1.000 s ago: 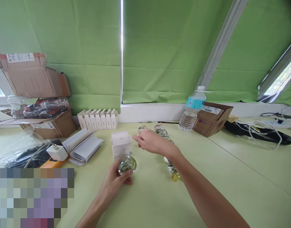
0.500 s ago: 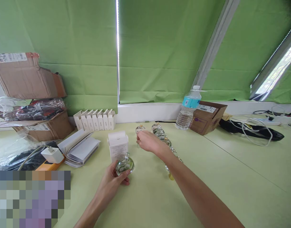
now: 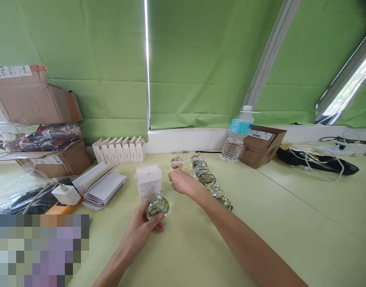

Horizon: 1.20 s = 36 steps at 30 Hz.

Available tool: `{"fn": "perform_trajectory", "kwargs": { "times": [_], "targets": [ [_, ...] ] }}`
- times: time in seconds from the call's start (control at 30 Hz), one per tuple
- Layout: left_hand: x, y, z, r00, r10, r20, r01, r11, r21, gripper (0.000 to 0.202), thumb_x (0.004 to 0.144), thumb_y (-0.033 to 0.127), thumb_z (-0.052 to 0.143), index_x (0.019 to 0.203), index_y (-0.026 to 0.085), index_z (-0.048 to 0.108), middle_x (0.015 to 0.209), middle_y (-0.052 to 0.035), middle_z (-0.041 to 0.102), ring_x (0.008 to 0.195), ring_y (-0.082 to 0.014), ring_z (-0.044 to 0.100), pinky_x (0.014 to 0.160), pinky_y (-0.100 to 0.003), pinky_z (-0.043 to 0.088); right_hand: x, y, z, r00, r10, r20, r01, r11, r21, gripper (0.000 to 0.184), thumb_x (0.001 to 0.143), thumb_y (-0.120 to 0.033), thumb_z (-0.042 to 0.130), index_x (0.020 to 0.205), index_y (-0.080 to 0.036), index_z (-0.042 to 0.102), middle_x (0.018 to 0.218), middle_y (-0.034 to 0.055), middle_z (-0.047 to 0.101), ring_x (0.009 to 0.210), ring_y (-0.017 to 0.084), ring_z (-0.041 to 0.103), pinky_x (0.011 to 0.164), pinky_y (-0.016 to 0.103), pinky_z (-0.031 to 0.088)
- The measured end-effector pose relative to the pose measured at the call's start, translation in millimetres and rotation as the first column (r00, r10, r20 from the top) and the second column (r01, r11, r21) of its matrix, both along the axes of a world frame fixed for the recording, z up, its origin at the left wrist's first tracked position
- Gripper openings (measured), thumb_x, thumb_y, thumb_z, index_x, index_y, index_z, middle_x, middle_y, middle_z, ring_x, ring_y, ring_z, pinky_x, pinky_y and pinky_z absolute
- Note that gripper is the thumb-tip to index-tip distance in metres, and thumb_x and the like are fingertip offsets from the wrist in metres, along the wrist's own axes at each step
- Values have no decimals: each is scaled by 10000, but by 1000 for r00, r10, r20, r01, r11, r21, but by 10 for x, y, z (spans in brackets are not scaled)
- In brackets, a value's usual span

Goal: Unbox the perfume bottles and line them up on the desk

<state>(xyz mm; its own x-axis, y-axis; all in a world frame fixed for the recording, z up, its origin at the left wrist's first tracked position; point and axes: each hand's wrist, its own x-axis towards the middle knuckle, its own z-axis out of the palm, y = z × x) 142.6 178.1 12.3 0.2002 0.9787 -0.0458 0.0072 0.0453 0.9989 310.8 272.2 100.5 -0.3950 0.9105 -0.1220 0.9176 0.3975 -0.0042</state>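
Note:
My left hand grips a round clear-glass perfume bottle by its side, with green inside it and a silvery neck on top. Right behind that bottle stands an upright white carton with its top flaps open and small print on its front. My right hand is closed, its fingers curled down; whatever they hold, if anything, is hidden. Just beyond it another round bottle, pinkish inside with a gold top, stands on the table. A row of several similar bottles runs toward me, beside my right forearm.
Several slim white cartons line the back wall. Folded white cartons are stacked at left, near a white charger and brown boxes. A water bottle, a cardboard box and white cables are at right.
My right hand has come slightly toward me and left, away from the pinkish bottle, which now shows more fully. My left hand keeps its hold on the green bottle.

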Motion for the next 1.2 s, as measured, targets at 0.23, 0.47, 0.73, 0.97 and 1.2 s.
{"fn": "perform_trajectory", "kwargs": {
  "times": [0.23,0.47,0.73,0.97,1.2],
  "targets": [
    [14,-17,43,1000,7,-4,-6,1000,10,272,779,388,655,929,170,592,791,-8,587,668,-147,613,650,-322,581,159,-168,453,911,189,-367,-199,980,11,202,866,-331,541,894,-188,680,803,23,674,739,137,589,597,216,386],
    [26,-18,71,1000,17,12,-17,1000,3,302,756,400,677,934,169,598,805,-17,601,652,-141,607,644,-322,575,5,-409,497,851,244,-465,-293,956,-34,212,839,-336,566,857,-169,695,685,4,623,588,106,502,517,220,322],
    [28,-39,105,1000,24,0,-24,1000,5,297,746,396,685,916,164,616,737,-9,593,616,-142,597,604,-298,550,-72,-372,347,872,260,-414,-308,950,-52,213,821,-343,578,791,-172,701,684,6,609,560,96,470,483,216,285],
    [35,-61,130,999,34,10,-34,999,12,299,743,376,691,941,162,624,761,-13,594,612,-137,589,613,-299,550,-149,-387,249,899,245,-362,-268,963,-13,224,808,-365,580,792,-172,693,670,16,599,585,113,492,496,222,290],
    [33,-62,149,999,36,29,-36,999,-10,315,733,384,701,939,163,613,712,-5,603,607,-144,601,601,-292,539,-111,-387,279,890,265,-371,-296,955,-30,262,842,-402,531,796,-177,658,689,10,616,595,114,507,513,224,305]
  ]
}}
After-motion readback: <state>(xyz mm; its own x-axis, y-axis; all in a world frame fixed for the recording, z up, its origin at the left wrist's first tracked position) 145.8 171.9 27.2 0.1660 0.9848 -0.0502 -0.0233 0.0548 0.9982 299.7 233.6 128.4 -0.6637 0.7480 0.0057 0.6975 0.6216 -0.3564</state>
